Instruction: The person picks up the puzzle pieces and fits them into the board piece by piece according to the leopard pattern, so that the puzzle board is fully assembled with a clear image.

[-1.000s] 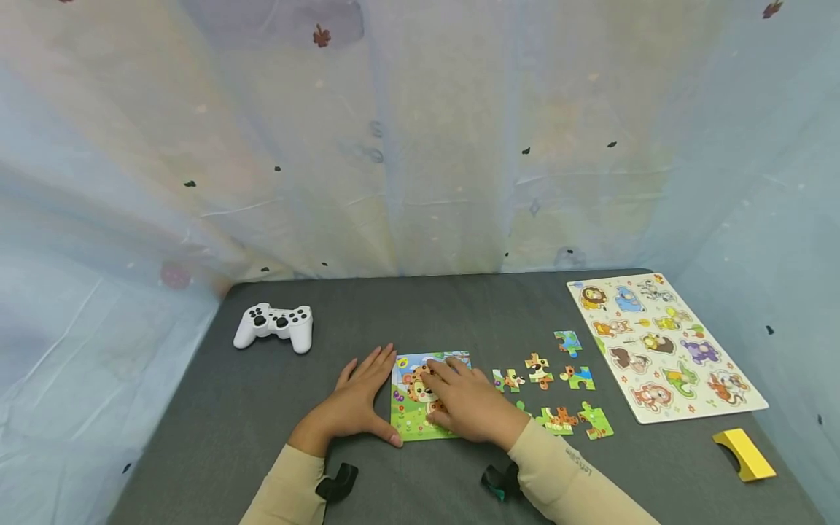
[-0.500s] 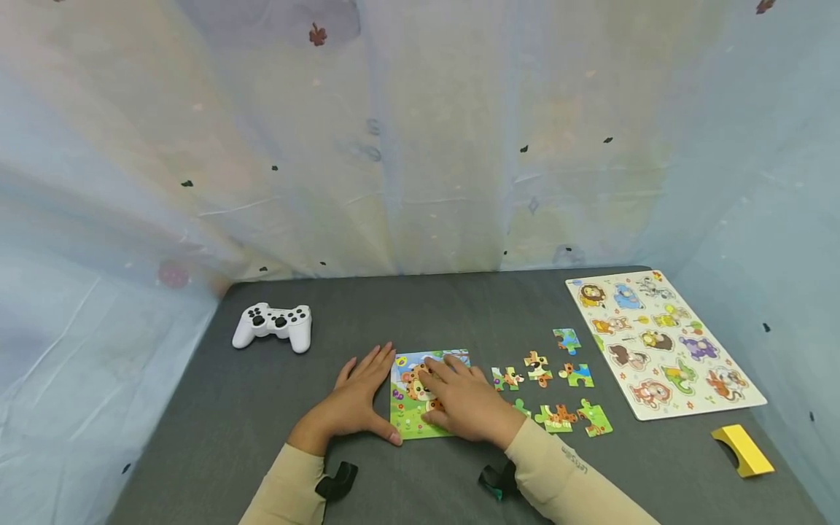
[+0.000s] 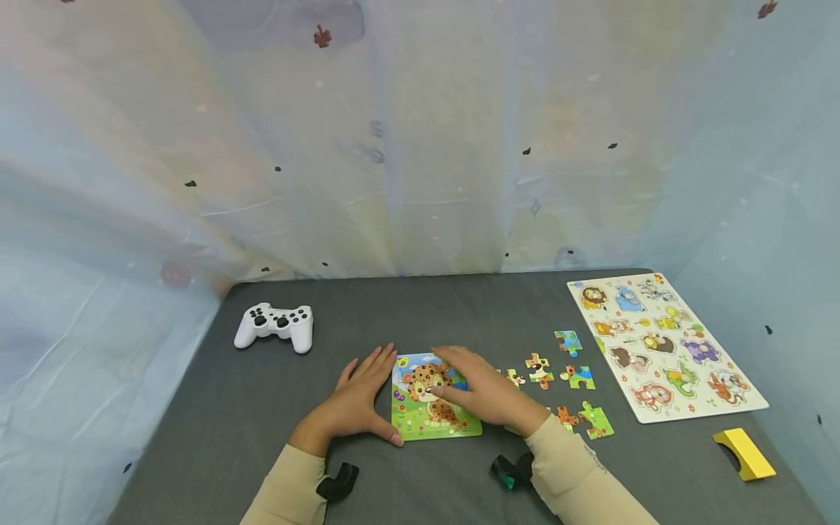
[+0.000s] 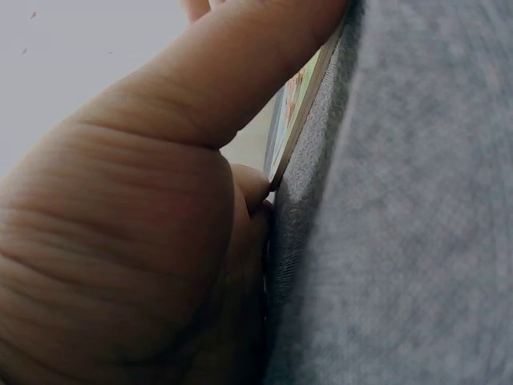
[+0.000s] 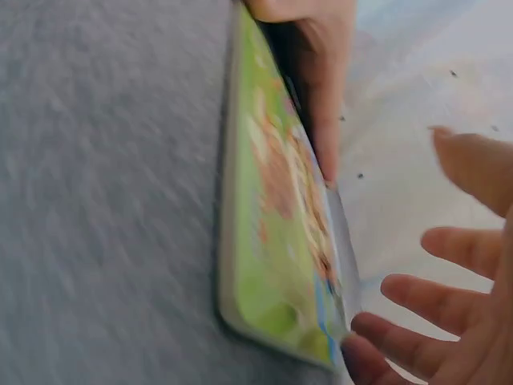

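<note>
A small square jigsaw board [image 3: 433, 426] with a spotted leopard cub on green grass lies flat on the dark table. My left hand [image 3: 354, 405] rests beside it, fingers spread, with the thumb at its lower left corner and the fingertips along its left edge. Over the board's right side is my right hand [image 3: 488, 390], fingers extended and holding nothing; it covers the upper right corner from above. In the right wrist view, the spread fingers [image 5: 433, 305] show past the board's edge. Loose jigsaw pieces [image 3: 577, 377] lie to the right, some partly hidden by my right hand and wrist.
A white game controller [image 3: 275, 327] lies at the back left. At the right is a large animal peg-puzzle board [image 3: 630, 372], with a yellow arched block [image 3: 744, 454] in front of it. A pale printed sheet [image 3: 420, 182] hangs behind the table.
My right hand has shifted right and off the leopard picture, uncovering the cub's face and body and the board's lower right corner. My left hand stays in place.
</note>
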Demonstrator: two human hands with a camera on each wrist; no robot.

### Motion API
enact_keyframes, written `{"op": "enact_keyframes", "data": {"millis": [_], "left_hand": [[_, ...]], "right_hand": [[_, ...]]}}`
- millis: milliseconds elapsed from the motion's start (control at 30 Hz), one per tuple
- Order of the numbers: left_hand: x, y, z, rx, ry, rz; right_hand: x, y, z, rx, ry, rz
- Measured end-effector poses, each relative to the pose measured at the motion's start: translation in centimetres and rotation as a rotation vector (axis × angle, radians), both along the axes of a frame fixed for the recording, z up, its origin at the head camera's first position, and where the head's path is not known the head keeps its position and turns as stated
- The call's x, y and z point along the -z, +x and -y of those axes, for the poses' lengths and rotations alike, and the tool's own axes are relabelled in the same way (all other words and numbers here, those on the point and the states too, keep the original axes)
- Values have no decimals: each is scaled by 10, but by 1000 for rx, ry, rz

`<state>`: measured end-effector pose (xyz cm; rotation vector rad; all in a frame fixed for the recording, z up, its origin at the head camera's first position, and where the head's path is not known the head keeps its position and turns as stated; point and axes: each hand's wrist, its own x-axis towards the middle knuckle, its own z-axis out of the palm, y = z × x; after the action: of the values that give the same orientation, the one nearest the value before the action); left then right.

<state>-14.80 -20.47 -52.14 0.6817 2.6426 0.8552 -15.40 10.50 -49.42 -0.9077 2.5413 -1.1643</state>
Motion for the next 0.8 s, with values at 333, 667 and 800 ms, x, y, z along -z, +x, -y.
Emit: {"op": "enact_keyframes", "data": {"millis": [333, 667, 800], "left_hand": [[-1, 0, 0, 3, -2, 5], [-1, 0, -1, 3, 3, -3], [0, 0, 0, 5, -8, -2]], "right_hand": [[-1, -10, -45, 159, -332, 66], [-9, -18, -102, 265, -533, 54], [-12, -20, -121, 278, -638, 69]]}}
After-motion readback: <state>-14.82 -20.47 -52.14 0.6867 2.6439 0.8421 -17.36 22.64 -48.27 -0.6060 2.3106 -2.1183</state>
